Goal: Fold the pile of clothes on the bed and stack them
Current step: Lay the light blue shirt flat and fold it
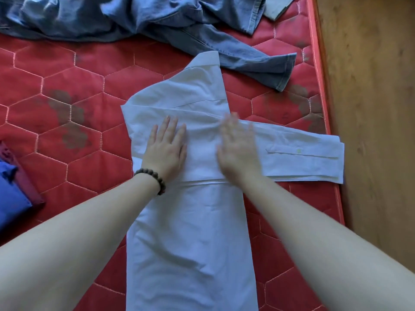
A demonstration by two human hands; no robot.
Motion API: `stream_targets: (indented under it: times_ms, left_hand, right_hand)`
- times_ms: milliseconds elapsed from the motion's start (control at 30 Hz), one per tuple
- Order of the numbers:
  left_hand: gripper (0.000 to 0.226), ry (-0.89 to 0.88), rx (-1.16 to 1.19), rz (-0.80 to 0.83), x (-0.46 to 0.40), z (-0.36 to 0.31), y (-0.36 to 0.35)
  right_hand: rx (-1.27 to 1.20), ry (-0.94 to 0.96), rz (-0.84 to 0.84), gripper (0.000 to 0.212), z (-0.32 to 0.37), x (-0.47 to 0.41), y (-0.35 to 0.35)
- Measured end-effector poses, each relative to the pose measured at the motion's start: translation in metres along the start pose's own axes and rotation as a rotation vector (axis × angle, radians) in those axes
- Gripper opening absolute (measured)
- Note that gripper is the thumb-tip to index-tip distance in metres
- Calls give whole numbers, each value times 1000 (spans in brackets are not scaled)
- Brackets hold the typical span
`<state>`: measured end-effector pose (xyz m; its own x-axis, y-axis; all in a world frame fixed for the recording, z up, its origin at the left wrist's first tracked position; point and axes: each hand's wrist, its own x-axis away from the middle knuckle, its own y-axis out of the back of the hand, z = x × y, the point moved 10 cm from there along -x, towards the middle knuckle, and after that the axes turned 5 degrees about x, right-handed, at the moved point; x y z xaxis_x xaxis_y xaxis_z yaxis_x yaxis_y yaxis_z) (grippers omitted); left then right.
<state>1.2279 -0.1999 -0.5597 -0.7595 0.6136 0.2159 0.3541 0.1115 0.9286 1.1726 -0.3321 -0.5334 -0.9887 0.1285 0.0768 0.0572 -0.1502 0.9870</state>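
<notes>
The long pale-blue cotton dress shirt [190, 221] lies lengthwise on the red hexagon-quilted mattress [67, 108], sides folded in, one cuffed sleeve sticking out rightward. The left hand [167, 149] presses flat on it, fingers straight; the right hand [238, 151] (blurred) looks flat too, gripping nothing. This seems the smoothing step; next, likely fold that sleeve in. Crumpled blue denim garments [134, 19] wait beyond.

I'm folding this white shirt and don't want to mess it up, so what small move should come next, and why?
Probably fold the sleeve back over the shirt. Both the left hand and the right hand lie flat on the chest, while the sleeve sticks out sideways toward the edge of the mattress, so the shirt is not yet a narrow strip.
</notes>
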Motion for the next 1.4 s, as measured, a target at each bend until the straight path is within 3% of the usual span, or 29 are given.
stream_targets:
  times_ms: [67,133,333,667,867,1033,1133,1233,1400]
  left_hand:
    - [68,63,-44,23,-10,4,-19]
    - [65,106,-93,-7,-9,12,-27]
    - [66,128,-145,-24,-8,15,-26]
    - [64,146,-139,5,-7,17,-27]
    - [64,151,-136,15,-7,16,-28]
    - [64,149,-134,42,-8,18,-28]
    - [61,155,-141,65,-7,17,-28]
    - [62,162,-136,94,-8,16,-28]
    - [62,171,-131,176,-8,14,-27]
  right_hand:
    - [90,111,74,57,45,-24,-31]
    - [117,103,98,57,48,-35,-47]
    - [79,8,3,54,-35,1,-44]
    - [196,-270,123,71,-191,75,-24]
    - [230,-425,157,72,-238,101,-24]
    - [131,-451,186,72,-243,102,-24]
    - [-152,-666,77,74,-261,110,-15]
    - [-431,-951,30,91,-278,123,-11]
    - [-398,-1166,-49,72,-291,130,6]
